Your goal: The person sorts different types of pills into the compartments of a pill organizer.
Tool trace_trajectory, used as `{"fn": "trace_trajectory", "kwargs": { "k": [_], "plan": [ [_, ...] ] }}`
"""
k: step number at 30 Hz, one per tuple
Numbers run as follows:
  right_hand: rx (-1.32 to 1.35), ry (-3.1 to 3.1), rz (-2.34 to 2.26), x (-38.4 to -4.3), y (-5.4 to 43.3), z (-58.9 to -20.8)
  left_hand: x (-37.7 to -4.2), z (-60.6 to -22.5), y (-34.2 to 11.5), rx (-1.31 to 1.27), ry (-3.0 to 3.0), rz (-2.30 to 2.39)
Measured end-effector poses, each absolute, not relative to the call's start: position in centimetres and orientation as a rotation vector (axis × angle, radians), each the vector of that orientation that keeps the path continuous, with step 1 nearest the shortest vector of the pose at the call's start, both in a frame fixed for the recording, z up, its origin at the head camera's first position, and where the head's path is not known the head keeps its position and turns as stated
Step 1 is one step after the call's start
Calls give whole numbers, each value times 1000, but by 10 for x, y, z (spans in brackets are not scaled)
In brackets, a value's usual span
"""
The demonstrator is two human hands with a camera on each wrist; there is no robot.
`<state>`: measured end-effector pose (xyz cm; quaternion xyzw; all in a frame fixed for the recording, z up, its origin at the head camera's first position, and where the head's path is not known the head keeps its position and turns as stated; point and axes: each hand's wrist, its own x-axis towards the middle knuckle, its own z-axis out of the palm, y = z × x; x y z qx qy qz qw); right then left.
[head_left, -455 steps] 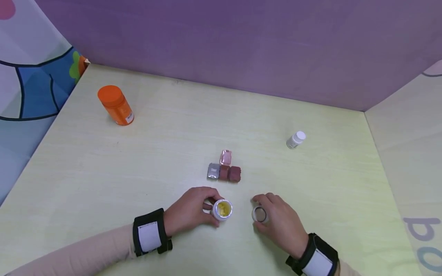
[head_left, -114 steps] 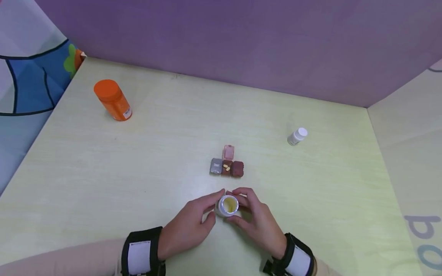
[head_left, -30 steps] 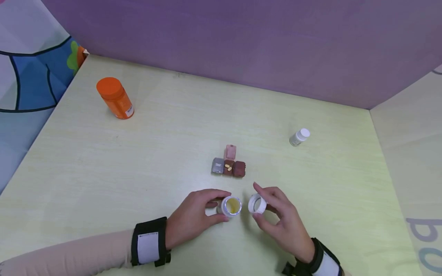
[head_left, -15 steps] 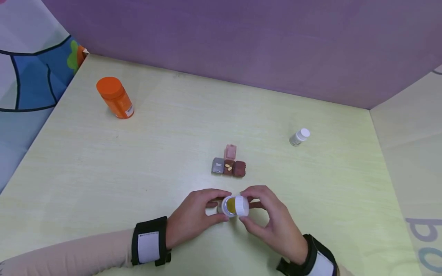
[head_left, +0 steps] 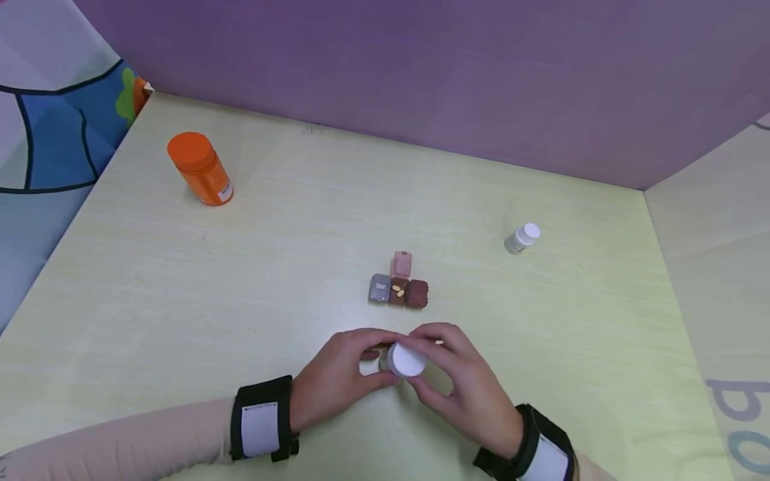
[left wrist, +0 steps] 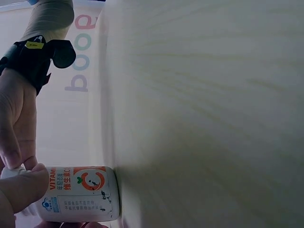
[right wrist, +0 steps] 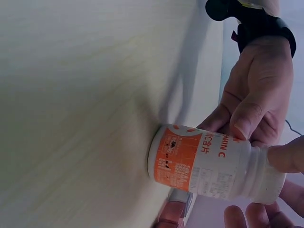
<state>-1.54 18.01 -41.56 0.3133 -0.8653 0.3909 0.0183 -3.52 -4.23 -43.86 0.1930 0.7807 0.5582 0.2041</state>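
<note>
A white and orange vitamin C bottle (right wrist: 194,161) stands upright on the table, held between the thumb and fingers of my left hand (head_left: 337,371). My right hand (head_left: 463,384) pinches the white cap (head_left: 408,359) by its sides, and the cap covers the bottle's mouth. In the right wrist view the cap sits on the neck; whether it is threaded on I cannot tell. Just beyond the hands are a grey block (head_left: 379,288), a pink block (head_left: 402,264), a dark red block (head_left: 418,294) and a brown block (head_left: 398,300) with two small pale pieces on top.
An orange bottle (head_left: 206,175) with an orange lid stands at the back left of the table (head_left: 289,220). A small white bottle (head_left: 521,238) stands to the right. A purple partition (head_left: 391,67) closes off the table's far edge.
The right hand, earlier holding the cap beside the open bottle, has brought it left onto the mouth. The left hand keeps its hold. Two pale pieces appeared on the brown block after the oldest frame.
</note>
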Motion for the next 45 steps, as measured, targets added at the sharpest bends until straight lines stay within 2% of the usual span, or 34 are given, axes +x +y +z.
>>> {"fn": "trace_trajectory", "kwargs": {
  "k": [37, 45],
  "plan": [
    [629, -2950, 1309, -14, 173, -408, -36, -439, -41, 513, 2159, 1541],
    [669, -2979, 1361, -16, 174, -406, -36, -440, -42, 518, 2162, 1551]
  ]
}}
